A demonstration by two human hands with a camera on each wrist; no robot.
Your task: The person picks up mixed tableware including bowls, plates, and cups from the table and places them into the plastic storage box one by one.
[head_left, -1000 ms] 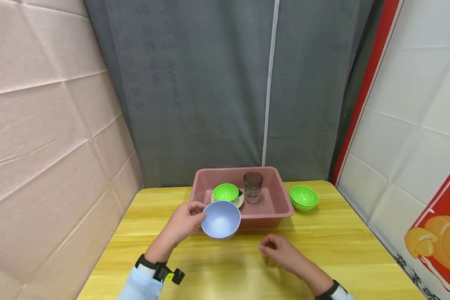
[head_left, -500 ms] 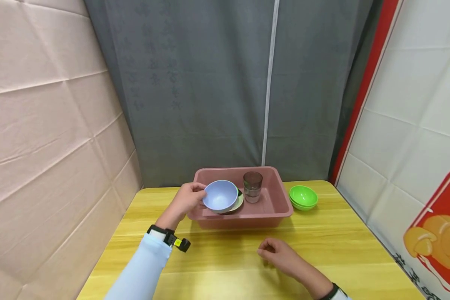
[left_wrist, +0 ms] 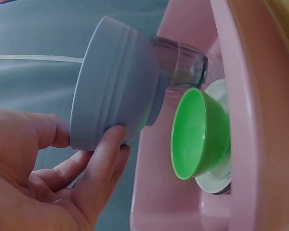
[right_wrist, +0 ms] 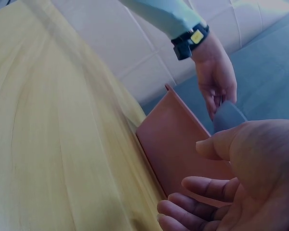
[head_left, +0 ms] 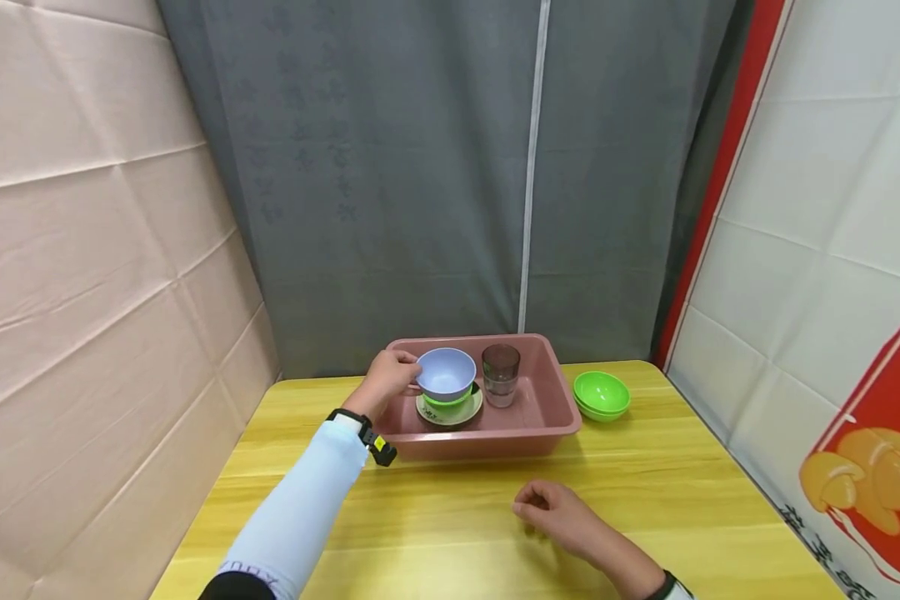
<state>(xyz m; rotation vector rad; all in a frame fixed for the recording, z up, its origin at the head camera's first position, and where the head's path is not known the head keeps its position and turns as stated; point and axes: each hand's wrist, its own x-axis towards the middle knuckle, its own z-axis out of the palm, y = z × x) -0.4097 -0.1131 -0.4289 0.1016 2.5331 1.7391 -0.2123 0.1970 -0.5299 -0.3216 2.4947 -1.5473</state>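
My left hand [head_left: 388, 381] pinches the rim of a blue bowl [head_left: 447, 372] between thumb and fingers. In the left wrist view the blue bowl [left_wrist: 115, 86] hangs apart from a green bowl [left_wrist: 200, 134] below it. That green bowl sits on a stack of small plates [head_left: 461, 412] inside a pink plastic basin [head_left: 487, 446]. To the right of the plates, in the same basin, stands a dark-tinted glass [head_left: 501, 375]. Over the table in front of the basin, my right hand [head_left: 558, 512] hangs loosely curled, holding nothing.
Two green bowls [head_left: 602, 394], one nested in the other, stand on the wooden table [head_left: 435, 517] right of the basin. A grey curtain [head_left: 382, 183] closes off the back. Cloth walls [head_left: 120, 333] rise at the left and right.
My left hand has carried the blue bowl forward from the basin's front edge to above the green bowl inside. The right hand has stayed nearly in place.
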